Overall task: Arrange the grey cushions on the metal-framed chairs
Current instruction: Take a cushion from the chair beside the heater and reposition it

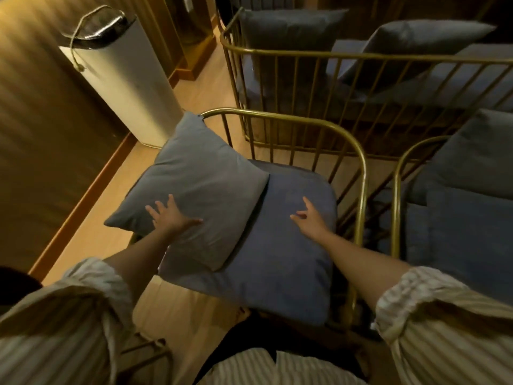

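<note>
A loose grey cushion [200, 187] lies tilted across the left side of a gold metal-framed chair [361, 173], its corner poking past the frame. It partly covers the chair's blue-grey seat cushion [283, 251]. My left hand [172, 215] rests flat on the grey cushion's near edge with fingers spread. Over the seat cushion, my right hand [312, 218] is open, fingers apart, touching or just above the fabric.
A second gold-framed seat [277, 55] with dark grey cushions [416, 48] stands behind. Another cushioned chair [466, 195] is close on the right. A white bin with a dark lid [125, 79] stands at the left by the wall. Wooden floor runs between them.
</note>
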